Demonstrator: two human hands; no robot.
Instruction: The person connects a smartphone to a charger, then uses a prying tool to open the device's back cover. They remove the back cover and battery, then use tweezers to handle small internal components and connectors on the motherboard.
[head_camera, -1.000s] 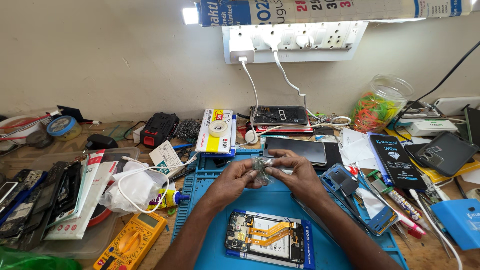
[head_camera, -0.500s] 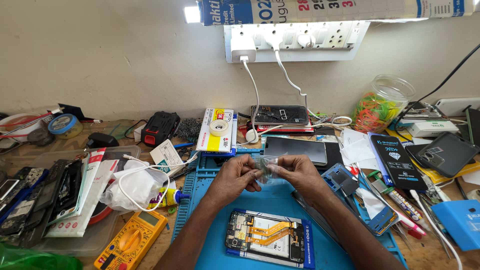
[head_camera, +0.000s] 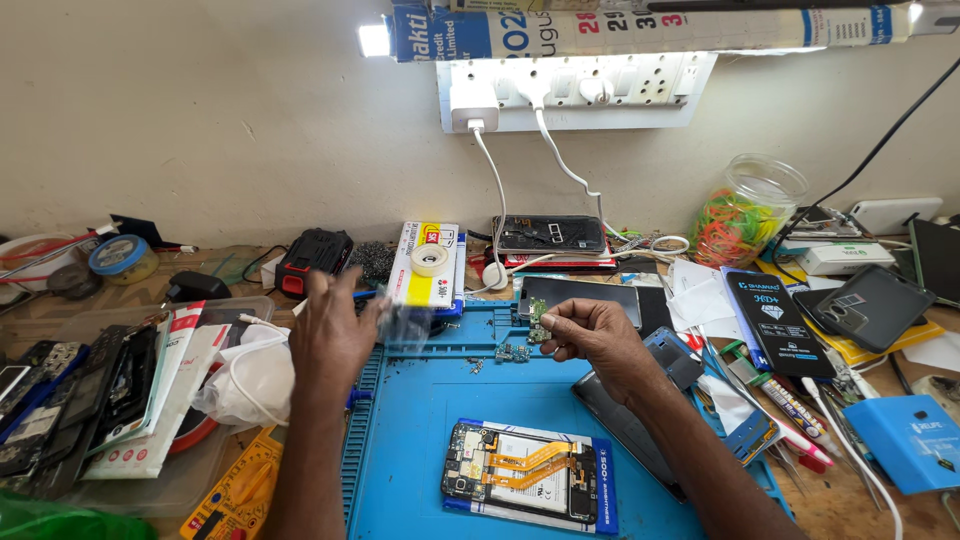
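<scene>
My left hand (head_camera: 333, 338) is raised over the left edge of the blue work mat (head_camera: 420, 420), pinching a small clear plastic bag (head_camera: 405, 325). My right hand (head_camera: 590, 335) hovers over the mat's far side, with a small green circuit board (head_camera: 537, 318) pinched between its fingertips. Another small board piece (head_camera: 512, 352) lies on the mat just below it. An opened phone (head_camera: 525, 475) with orange flex cables rests on a box near the mat's front edge.
A yellow multimeter (head_camera: 235, 495) and a tray of phone parts (head_camera: 70, 400) sit left. A tape roll (head_camera: 430, 260) on a box, a black phone (head_camera: 548, 235) and charger cables are behind. A jar of rubber bands (head_camera: 745, 215), boxes and tools crowd the right.
My hands were together at the mat's centre holding the small bag. They have separated: the left moved left with the bag, the right holds the small board.
</scene>
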